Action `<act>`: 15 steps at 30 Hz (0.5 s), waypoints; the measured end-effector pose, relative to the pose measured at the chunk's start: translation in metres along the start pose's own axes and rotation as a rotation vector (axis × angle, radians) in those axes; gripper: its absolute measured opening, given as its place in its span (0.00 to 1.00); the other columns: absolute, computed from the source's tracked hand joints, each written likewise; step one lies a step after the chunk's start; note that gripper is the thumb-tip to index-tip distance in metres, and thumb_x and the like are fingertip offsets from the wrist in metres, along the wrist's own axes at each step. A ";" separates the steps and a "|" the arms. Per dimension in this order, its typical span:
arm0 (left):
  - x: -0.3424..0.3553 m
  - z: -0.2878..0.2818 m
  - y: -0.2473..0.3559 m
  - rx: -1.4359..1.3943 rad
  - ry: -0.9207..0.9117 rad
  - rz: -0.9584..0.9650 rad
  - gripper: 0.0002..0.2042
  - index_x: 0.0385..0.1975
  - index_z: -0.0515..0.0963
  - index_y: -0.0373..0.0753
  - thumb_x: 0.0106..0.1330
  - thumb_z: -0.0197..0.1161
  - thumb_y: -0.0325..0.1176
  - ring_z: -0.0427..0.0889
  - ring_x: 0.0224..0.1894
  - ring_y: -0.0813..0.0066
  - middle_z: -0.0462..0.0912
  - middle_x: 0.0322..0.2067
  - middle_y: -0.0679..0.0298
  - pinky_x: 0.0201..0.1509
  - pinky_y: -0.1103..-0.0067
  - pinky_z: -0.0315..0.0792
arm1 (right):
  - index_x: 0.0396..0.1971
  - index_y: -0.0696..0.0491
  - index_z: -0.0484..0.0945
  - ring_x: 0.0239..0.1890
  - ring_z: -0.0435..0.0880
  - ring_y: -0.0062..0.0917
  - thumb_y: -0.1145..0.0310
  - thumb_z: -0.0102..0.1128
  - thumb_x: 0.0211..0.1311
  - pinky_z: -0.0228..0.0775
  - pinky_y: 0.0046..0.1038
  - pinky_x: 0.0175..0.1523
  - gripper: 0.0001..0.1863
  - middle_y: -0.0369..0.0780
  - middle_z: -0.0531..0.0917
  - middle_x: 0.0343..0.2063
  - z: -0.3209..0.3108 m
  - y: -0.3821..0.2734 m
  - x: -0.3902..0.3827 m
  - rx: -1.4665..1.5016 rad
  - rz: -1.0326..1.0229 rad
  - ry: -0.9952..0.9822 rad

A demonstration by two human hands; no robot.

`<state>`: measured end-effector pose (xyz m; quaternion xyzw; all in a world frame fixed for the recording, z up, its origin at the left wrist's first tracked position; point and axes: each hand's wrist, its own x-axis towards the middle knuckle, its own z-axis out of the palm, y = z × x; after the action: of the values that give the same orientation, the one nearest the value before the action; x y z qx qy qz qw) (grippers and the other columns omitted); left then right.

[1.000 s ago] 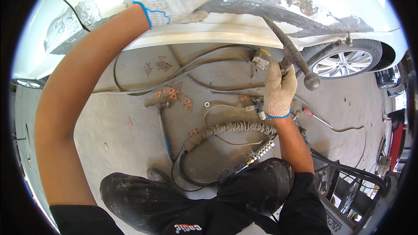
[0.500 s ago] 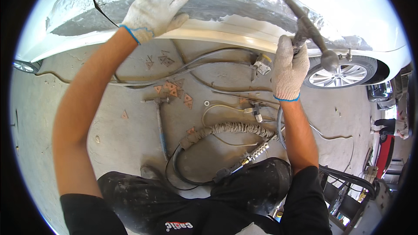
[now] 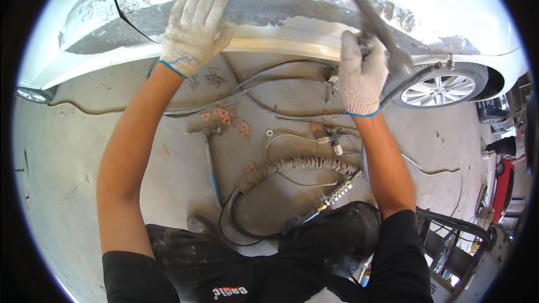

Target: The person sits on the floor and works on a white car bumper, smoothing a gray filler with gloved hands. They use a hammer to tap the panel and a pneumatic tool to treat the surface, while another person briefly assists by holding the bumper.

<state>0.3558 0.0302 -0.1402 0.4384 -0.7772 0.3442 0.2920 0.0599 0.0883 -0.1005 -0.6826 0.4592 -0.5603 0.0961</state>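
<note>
My left hand (image 3: 193,28), in a pale knit glove, lies open on the lower body of a white car (image 3: 460,5), fingers stretched over a band of bare grey metal (image 3: 264,8) with rough whitish patches. My right hand (image 3: 362,73), gloved likewise, is closed on a dark steel hammer (image 3: 368,14) with a long pointed end toward the panel and a knob at the other end, blurred by motion. The hammer's head is raised beside the bare band; whether it touches cannot be told.
On the concrete floor (image 3: 84,163) lie another hammer (image 3: 210,163), several copper triangles (image 3: 223,115), hoses (image 3: 292,163) and fittings. The car's wheel (image 3: 441,87) is at right, beside a metal-framed cart (image 3: 449,235). Another person (image 3: 502,146) appears at the far right.
My left hand has shifted down and leftward along the panel, its fingers now pointing more upward. My right hand and hammer have risen toward the panel, then swung slightly leftward.
</note>
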 end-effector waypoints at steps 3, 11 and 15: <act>0.000 -0.002 0.002 0.007 0.007 0.006 0.40 0.69 0.64 0.38 0.57 0.70 0.46 0.62 0.72 0.58 0.63 0.70 0.58 0.73 0.63 0.60 | 0.39 0.61 0.75 0.31 0.73 0.18 0.65 0.61 0.69 0.69 0.24 0.39 0.13 0.37 0.77 0.28 -0.008 0.002 0.002 -0.048 0.018 0.058; 0.004 -0.014 0.009 0.043 -0.053 -0.014 0.42 0.70 0.61 0.37 0.57 0.71 0.45 0.60 0.73 0.55 0.61 0.71 0.55 0.72 0.61 0.61 | 0.53 0.60 0.75 0.38 0.85 0.44 0.59 0.57 0.68 0.76 0.35 0.46 0.22 0.54 0.84 0.33 -0.019 0.010 0.010 -0.154 0.081 -0.017; 0.018 -0.033 0.018 0.024 -0.086 0.033 0.41 0.70 0.60 0.39 0.57 0.70 0.44 0.58 0.74 0.55 0.60 0.72 0.55 0.73 0.58 0.60 | 0.56 0.58 0.75 0.44 0.85 0.43 0.62 0.55 0.68 0.75 0.32 0.52 0.21 0.54 0.85 0.39 -0.034 0.010 -0.002 -0.040 0.074 0.003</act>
<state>0.3366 0.0542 -0.1125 0.4434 -0.7920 0.3391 0.2472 0.0263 0.0973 -0.0961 -0.6664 0.4951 -0.5480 0.1025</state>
